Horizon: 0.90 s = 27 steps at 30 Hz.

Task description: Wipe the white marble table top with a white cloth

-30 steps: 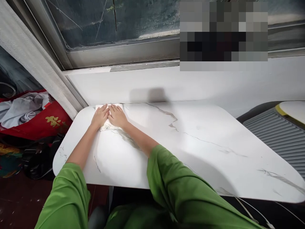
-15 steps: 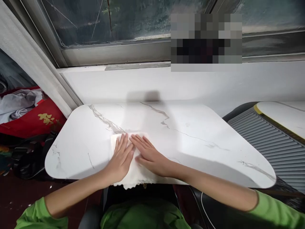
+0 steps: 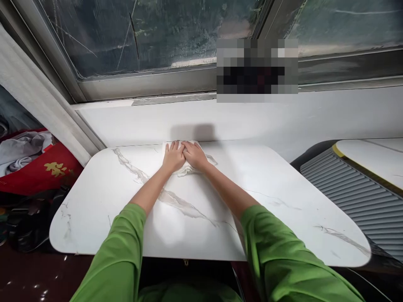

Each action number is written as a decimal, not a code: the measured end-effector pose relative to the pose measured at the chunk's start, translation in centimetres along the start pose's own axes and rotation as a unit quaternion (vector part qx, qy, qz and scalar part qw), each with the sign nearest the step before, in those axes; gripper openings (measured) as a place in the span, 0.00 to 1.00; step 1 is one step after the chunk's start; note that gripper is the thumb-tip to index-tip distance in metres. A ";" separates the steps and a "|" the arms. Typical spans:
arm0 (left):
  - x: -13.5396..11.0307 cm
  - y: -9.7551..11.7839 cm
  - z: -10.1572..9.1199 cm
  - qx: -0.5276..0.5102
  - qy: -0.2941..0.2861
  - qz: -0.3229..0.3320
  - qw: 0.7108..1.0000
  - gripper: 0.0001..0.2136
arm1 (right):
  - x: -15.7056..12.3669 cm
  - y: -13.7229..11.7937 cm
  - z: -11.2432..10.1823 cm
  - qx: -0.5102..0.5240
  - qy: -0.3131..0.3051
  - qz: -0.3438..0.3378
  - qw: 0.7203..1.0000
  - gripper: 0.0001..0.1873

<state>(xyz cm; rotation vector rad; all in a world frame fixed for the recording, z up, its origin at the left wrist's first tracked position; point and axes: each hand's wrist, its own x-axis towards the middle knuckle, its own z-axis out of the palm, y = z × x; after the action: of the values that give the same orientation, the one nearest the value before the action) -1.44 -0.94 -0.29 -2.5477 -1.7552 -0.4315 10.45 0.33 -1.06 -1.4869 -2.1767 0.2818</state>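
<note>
Both arms in green sleeves reach out over a white marble-patterned table (image 3: 267, 197). My left hand (image 3: 173, 156) and my right hand (image 3: 194, 154) lie side by side, fingers flat and stretched, pressing on a white cloth (image 3: 188, 170) at the table's far edge near the wall. Most of the cloth is hidden under the two hands; only its edges show around them.
A white wall and a window sill run behind the table. To the left lie a red cloth with gold print (image 3: 52, 167) and grey fabric (image 3: 22, 151), with dark bags below. A grey ribbed surface (image 3: 355, 197) and another white tabletop (image 3: 374, 157) stand at the right.
Both hands with the cloth went from the far left corner to the near edge, and now have slid away to the far middle edge by the wall.
</note>
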 end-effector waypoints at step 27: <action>-16.5 10.5 -3.0 -0.007 -0.066 0.224 0.972 0.26 | -22.4 -0.4 -5.1 -0.032 0.026 -0.122 0.992 0.32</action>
<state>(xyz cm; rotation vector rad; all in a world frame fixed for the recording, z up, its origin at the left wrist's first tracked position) 2.09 -20.42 0.15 -2.9219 -1.1445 -0.2596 19.21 -20.85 -2.62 -1.2293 -2.3159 0.0896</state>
